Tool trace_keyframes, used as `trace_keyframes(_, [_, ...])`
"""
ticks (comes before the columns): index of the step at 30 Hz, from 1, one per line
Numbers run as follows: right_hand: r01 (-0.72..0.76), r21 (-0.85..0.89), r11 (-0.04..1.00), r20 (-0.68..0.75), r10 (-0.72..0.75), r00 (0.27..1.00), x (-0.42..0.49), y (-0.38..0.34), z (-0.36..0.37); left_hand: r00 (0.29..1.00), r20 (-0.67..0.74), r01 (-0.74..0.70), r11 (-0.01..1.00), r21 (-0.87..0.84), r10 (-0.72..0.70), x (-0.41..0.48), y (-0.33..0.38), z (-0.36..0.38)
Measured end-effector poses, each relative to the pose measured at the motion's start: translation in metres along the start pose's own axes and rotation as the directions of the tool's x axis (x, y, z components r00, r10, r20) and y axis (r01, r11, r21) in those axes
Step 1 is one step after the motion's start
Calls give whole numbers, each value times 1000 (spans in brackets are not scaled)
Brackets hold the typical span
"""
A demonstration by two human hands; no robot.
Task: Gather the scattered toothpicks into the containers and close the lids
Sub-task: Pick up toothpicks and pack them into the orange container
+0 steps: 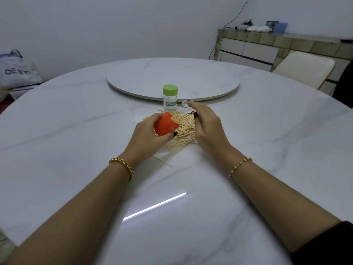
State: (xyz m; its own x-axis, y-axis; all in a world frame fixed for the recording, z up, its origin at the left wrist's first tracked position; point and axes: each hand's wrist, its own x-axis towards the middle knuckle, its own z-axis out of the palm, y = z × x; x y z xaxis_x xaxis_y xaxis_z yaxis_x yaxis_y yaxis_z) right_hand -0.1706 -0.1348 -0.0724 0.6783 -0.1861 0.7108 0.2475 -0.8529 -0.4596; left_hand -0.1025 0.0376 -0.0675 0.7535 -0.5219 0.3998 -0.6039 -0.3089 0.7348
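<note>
There is only one view. The camera sits on the person's head and looks forward and down over the round marble table (57,150). Its wide lens bends the table edge into a curve. Both forearms enter from the bottom corners. The left hand (150,134) and the right hand (208,129) meet near the middle of the picture, close to the camera. Farther away are the turntable (133,77) and, at upper right, a sideboard (267,46).
</note>
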Motion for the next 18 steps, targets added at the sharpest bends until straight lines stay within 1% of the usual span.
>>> trace_keyframes(3, [-87, 83, 993, 143, 75, 987, -5, -10, 0, 1000, -10, -4, 1000, -13, 4, -1, 1, 0])
trace_keyframes(5, [-111, 99, 989, 238, 84, 968, -7, -16, 4, 1000, -21, -14, 1000, -25, 13, -1, 2, 0])
trace_keyframes(7, [-114, 120, 986, 299, 73, 952, -10, -22, 8, 1000, -25, -19, 999, -36, 18, -2, 2, 0])
trace_keyframes(9, [-92, 146, 985, 315, 42, 948, -11, -27, 9, 1000, -21, -15, 999, -46, 14, -1, 0, -1])
trace_keyframes(12, [-42, 159, 986, 292, -6, 956, -10, -32, 6, 1000, 18, 1, 998, -57, 0, -1, -1, -2])
trace_keyframes(13, [-18, 135, 991, 285, -21, 958, -10, -33, 5, 999, 33, 4, 998, -56, -2, -1, 0, -2])
trace_keyframes(15, [27, -12, 1000, 303, -22, 953, -10, -29, 7, 999, 47, 3, 999, -51, 0, -1, 0, -2])
trace_keyframes(17, [38, -196, 980, 350, 34, 936, -11, -23, 9, 999, 48, 1, 1000, -31, 1, -1, -1, -1])
trace_keyframes(18, [32, -242, 970, 363, 59, 930, -11, -20, 10, 999, 50, 2, 1000, -22, -1, 0, -1, -2])
